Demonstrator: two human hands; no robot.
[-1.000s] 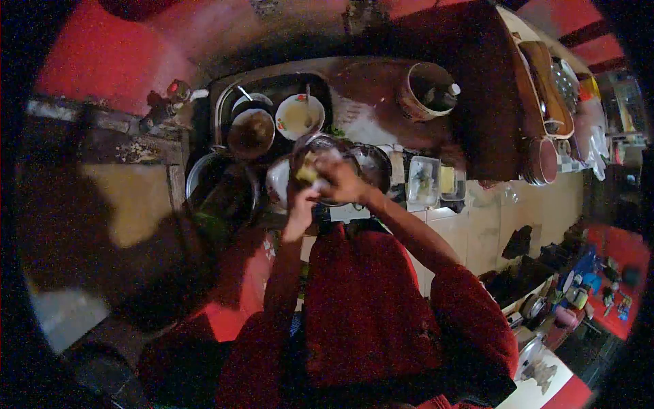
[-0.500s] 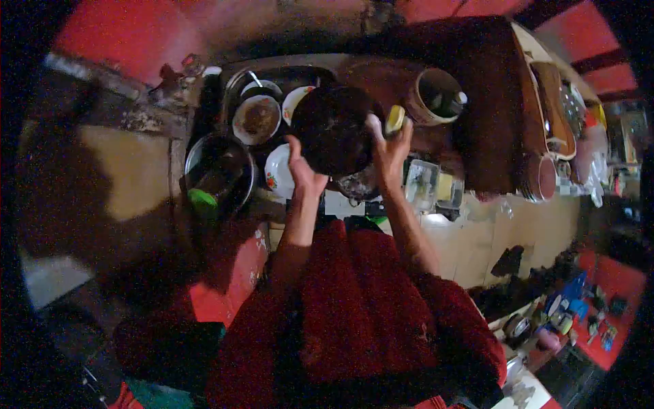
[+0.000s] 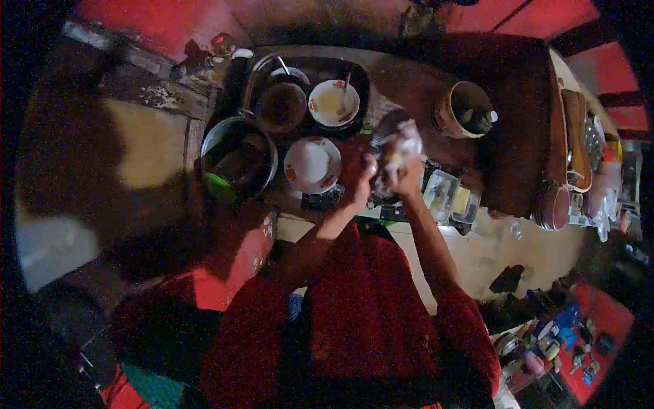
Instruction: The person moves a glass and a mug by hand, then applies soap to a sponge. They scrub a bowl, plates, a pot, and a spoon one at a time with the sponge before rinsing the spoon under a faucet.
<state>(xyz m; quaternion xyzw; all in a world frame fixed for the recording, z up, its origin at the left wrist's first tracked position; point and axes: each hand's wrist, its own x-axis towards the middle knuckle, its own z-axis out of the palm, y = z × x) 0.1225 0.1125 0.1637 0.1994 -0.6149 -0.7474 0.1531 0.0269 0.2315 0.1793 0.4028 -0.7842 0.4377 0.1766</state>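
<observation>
In the head view my left hand point(image 3: 361, 183) is closed on the near left edge of a dark round pan point(image 3: 383, 184), tilted and smeared by motion. My right hand point(image 3: 407, 176) is at the pan's right side, its fingers blurred among whitish streaks that look like foam. Half a second ago it held a yellow sponge, which I cannot make out clearly now. Left of the hands sits a white flower-patterned bowl point(image 3: 312, 165). Behind it another flowered bowl point(image 3: 332, 102) contains pale liquid and a spoon. A dark brown bowl point(image 3: 281, 109) stands beside that one.
A metal pot point(image 3: 271, 153) with a green item point(image 3: 218, 184) stands at the left, near a tap point(image 3: 211, 63). A bucket point(image 3: 446, 116) is at the back right. Clear plastic containers point(image 3: 441, 192) lie right of my hands, one with a yellow block point(image 3: 461, 200).
The pan has swung from broad dark face toward me to a steeper tilt. Both hands have shifted right in view and come closer together. The flowered bowls are more exposed.
</observation>
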